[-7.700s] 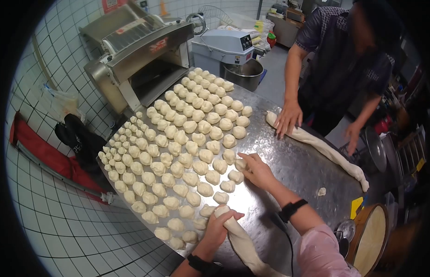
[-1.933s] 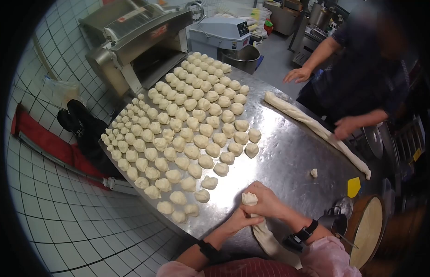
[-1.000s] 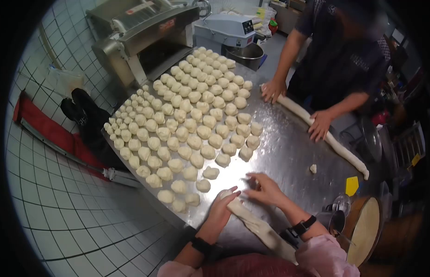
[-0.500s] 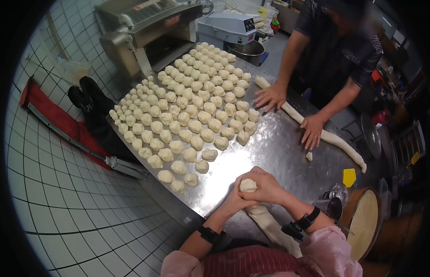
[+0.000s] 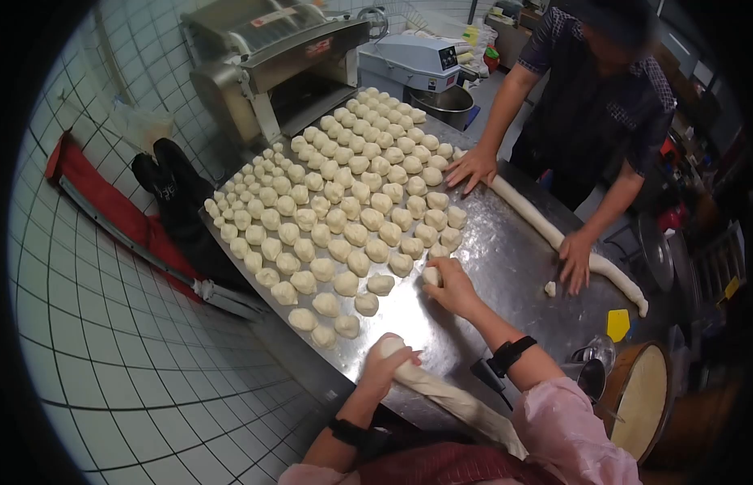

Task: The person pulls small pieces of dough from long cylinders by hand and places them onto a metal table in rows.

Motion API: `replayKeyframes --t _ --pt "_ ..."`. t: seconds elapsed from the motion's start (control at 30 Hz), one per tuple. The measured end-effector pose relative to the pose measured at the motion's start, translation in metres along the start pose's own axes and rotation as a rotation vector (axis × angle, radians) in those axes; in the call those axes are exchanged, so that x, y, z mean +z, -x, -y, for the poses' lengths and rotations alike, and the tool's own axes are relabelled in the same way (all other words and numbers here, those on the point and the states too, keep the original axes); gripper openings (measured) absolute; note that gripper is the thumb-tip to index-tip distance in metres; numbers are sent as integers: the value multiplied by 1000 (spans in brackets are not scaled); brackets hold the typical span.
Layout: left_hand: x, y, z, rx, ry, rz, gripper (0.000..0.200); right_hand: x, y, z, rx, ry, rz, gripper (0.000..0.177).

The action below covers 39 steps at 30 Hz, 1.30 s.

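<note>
My left hand (image 5: pixel 380 370) is closed round the upper end of a thick dough rope (image 5: pixel 457 399), which runs down toward my apron. Ahead of it, my right hand (image 5: pixel 454 289) grips a small dough piece (image 5: pixel 431 276) close above the steel table, at the near edge of the laid-out pieces. Rows of pale dough pieces (image 5: pixel 355 234) cover the far left of the tabletop, smaller ones toward the left edge. Fingertips of the right hand are partly hidden behind its knuckles.
Across the steel table (image 5: pixel 506 283), a co-worker's hands (image 5: pixel 577 257) press on a long dough rope (image 5: pixel 526 212). A small dough scrap (image 5: pixel 550 288), yellow scraper (image 5: pixel 617 325) and round wooden-rimmed container (image 5: pixel 642 396) are at the right. A dough machine (image 5: pixel 287 56) stands behind.
My hands have come apart. The right has carried a dough piece forward to the rows, while the left has taken hold of the rope's end. The co-worker's rope has shifted slightly.
</note>
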<state>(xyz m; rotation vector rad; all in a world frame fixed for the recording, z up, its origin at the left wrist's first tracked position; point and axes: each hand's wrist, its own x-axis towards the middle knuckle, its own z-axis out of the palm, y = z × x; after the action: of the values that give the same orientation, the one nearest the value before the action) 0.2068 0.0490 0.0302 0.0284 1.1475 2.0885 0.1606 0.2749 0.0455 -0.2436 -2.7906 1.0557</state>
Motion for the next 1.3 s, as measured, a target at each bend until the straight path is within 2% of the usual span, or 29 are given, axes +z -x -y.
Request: replayKeyframes --t 0.07,0.17,0.23,0.37,0.4,0.43,0.47,0.5,0.53,0.57,0.63,0.7,0.77,0.8,0.83,0.87,0.9,0.93,0.97,1.03,1.1,1.13,1.17,1.2,1.23,1.27,1.3 --pt "-4 1 3 -32 69 -51 14 13 -5 -7 -43 -15 -6 42" --pt "0 1 16 -77 207 -133 10 28 -10 -9 -45 119 -11 42" --pt "5 -3 18 -89 277 -170 18 22 -10 -3 -65 252 22 44" --pt "5 -6 22 -64 388 -195 30 -19 30 31 -15 107 55 57" --pt "6 -7 24 -71 369 -215 41 -24 45 22 7 8 231 63" --pt "9 -9 26 -73 377 -226 41 -28 57 23 30 -95 405 69" --pt "12 -11 28 -73 345 -193 45 -31 71 29 149 -328 569 79" --pt "14 -12 29 -73 311 -158 50 -28 84 36 230 -452 618 84" --pt "19 -15 28 -68 216 -83 60 -30 87 48 220 -417 646 83" --pt "25 -16 26 -69 216 -82 60 -31 88 56 209 -382 671 83" --pt "36 -13 22 99 -14 9 68 -27 87 54 132 -315 596 77" --pt "28 -12 23 109 40 14 73 -23 87 47 48 -249 523 71" --pt "17 -7 26 -9 71 180 73 -20 88 44 -64 -96 438 58" --pt "15 -5 29 -13 -46 258 72 -20 89 44 -72 -95 442 58" --pt "15 -4 29 -9 -45 254 72 -23 91 51 -68 -93 406 49" --pt "18 -1 31 -59 -134 285 67 -25 94 58 -56 -93 371 40" --pt "21 3 33 -114 -219 316 62 -25 98 64 -50 -94 377 40" --pt "25 6 33 -34 -138 260 51 -24 99 71 -26 -116 361 38" --pt "22 5 34 -30 -132 261 51 -24 97 76 -8 -132 342 36" --pt "13 -2 37 -137 -170 340 40 -19 89 74 5 -140 334 38" --pt "18 6 38 -133 -250 305 34 -8 75 64 19 -150 328 40" --pt "24 9 33 -135 -337 269 29 0 57 55 0 67 177 43" --pt "41 22 13 356 -683 558 27 7 41 47 -9 276 23 47" --pt "49 34 3 269 -617 587 25 7 26 34 45 225 0 48" --pt "56 38 0 199 -541 599 22 2 13 23 81 186 -13 49" --pt "44 33 1 102 -374 396 20 5 8 21 -13 114 -10 49" --pt "23 31 6 -8 -204 202 18 11 4 16 -193 48 30 48"
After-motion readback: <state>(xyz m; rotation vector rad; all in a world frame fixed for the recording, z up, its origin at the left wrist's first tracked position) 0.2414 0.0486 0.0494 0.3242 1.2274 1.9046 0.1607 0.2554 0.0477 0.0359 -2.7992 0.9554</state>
